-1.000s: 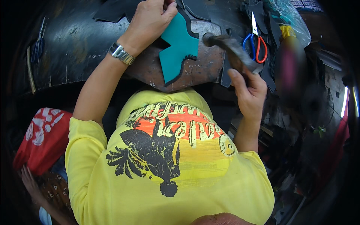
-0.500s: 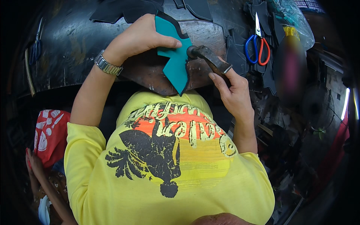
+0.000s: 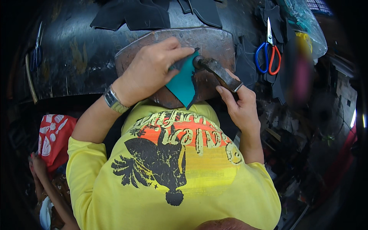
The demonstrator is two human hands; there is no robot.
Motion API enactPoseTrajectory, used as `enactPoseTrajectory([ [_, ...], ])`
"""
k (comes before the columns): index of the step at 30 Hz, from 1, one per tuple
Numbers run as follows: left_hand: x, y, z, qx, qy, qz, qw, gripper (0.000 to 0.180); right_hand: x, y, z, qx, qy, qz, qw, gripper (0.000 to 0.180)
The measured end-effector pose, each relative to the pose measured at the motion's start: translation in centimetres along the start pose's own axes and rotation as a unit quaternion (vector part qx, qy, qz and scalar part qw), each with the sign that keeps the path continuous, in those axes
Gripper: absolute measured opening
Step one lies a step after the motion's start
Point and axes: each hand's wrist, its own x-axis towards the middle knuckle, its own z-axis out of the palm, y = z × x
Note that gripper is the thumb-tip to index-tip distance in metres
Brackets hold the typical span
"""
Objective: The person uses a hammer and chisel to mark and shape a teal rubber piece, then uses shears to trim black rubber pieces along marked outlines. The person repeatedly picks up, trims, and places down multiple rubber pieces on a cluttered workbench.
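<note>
a: what is the left hand (image 3: 149, 71) doing?

b: it lies flat over a teal cut piece (image 3: 183, 82), fingers pressed down on its upper part, pinning it to the rounded brown block (image 3: 214, 42). the piece's lower point hangs over the block's near edge, just above the yellow printed shirt (image 3: 172, 180). a metal wristwatch (image 3: 114, 100) sits on that wrist.

a: and the right hand (image 3: 239, 105)?

b: its grip is wrapped tight around the handle of a hammer (image 3: 216, 71). the hammer's round head touches the teal piece at its right edge, right beside the left fingertips.

a: where does the block sit?

b: on a dark, worn surface (image 3: 73, 53), with black cut pieces (image 3: 134, 15) lying beyond it at the far edge.

a: anything else around?

b: scissors with one blue and one red handle (image 3: 268, 53) lie to the right of the block, well apart from the hammer. a clear plastic bag (image 3: 306, 23) is behind them. at the lower left there is a red and white patterned cloth (image 3: 53, 136), and another person's hand (image 3: 38, 165) shows just below it.
</note>
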Motion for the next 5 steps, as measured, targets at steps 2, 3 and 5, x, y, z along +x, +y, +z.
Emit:
enactPoseTrajectory([
  [2, -0.14, 0.64, 0.23, 0.045, -0.001, 0.001, 0.999, 0.039, 0.21, 0.10, 0.20, 0.003, 0.014, -0.035, 0.999, 0.041],
  [3, -0.13, 0.84, 0.39, 0.068, -0.001, 0.001, 0.998, 0.039, 0.38, 0.20, 0.35, -0.001, 0.023, -0.060, 0.998, 0.041],
  [5, -0.08, 0.93, 0.54, 0.072, -0.007, -0.011, 0.997, 0.048, 0.95, 0.46, 0.54, -0.005, 0.028, -0.087, 0.996, 0.041],
])
